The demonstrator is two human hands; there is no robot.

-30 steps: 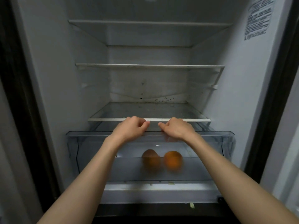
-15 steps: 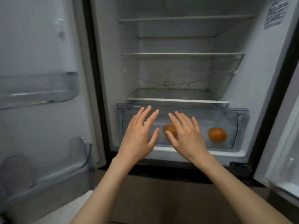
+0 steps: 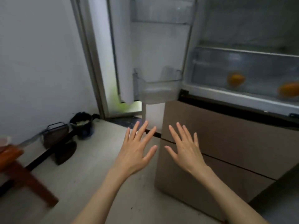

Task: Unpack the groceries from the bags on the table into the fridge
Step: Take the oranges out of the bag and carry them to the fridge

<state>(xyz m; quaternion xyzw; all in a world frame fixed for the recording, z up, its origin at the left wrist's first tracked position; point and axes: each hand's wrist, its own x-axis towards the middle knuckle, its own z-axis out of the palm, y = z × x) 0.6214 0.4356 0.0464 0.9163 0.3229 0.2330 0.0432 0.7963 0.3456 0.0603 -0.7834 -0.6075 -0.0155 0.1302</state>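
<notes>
Head view, single frame, some motion blur.

Hands: two in view, both held out in front, backs up, over the floor (image 3: pixel 97 167). Left hand (image 3: pixel 137 149): fingers (image 3: pixel 142 128) straight and spread wide, holding nothing, touching nothing. Right hand (image 3: pixel 186 147): the same, fingers straight and fanned, holding nothing. The two hands are side by side, thumbs toward each other, apart.

Fridge (image 3: pixel 226 143): stands at right, upper compartment open. Door (image 3: pixel 155 46) swung out to the left. Door bins counted: two, one clear bin (image 3: pixel 157 88) low on the door, one upper bin (image 3: pixel 160 12) near the top edge of the frame; contents of either cannot be told.

Crisper drawer (image 3: pixel 258 65): one, clear plastic, at the bottom of the open compartment, under a shelf edge. Oranges counted: two, both inside the drawer. Orange one (image 3: pixel 236 79) toward the drawer's left; orange two (image 3: pixel 289 90) further right, at the frame edge. They are apart, not touching.

Below the open compartment: brown lower front with two visible horizontal seams, closed.

Other things: one reddish wooden tabletop corner with leg (image 3: pixel 14 165) at far left, what is on it too blurred to tell. Against the wall (image 3: pixel 40 54), on the floor: one dark bucket (image 3: pixel 81 125) and one brownish basket-like container (image 3: pixel 55 135), beside each other.

Grocery bags: none identifiable here.
</notes>
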